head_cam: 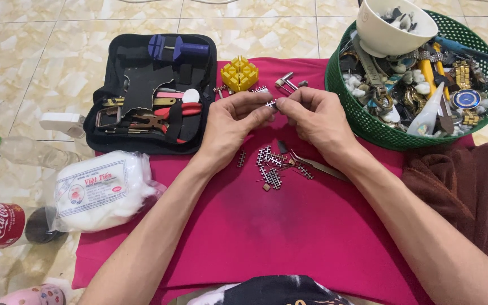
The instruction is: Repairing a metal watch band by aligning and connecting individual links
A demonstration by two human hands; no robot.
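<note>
Both hands, left hand (234, 121) and right hand (316, 121), pinch a small metal band link (271, 104) between fingertips above the pink cloth (289, 226), while loose link pieces (271, 166) and tweezers (317, 165) lie below, not yet picked up.

Home floor watch-repair spot — tool kit (151, 93), tiled floor (29, 62).
</note>
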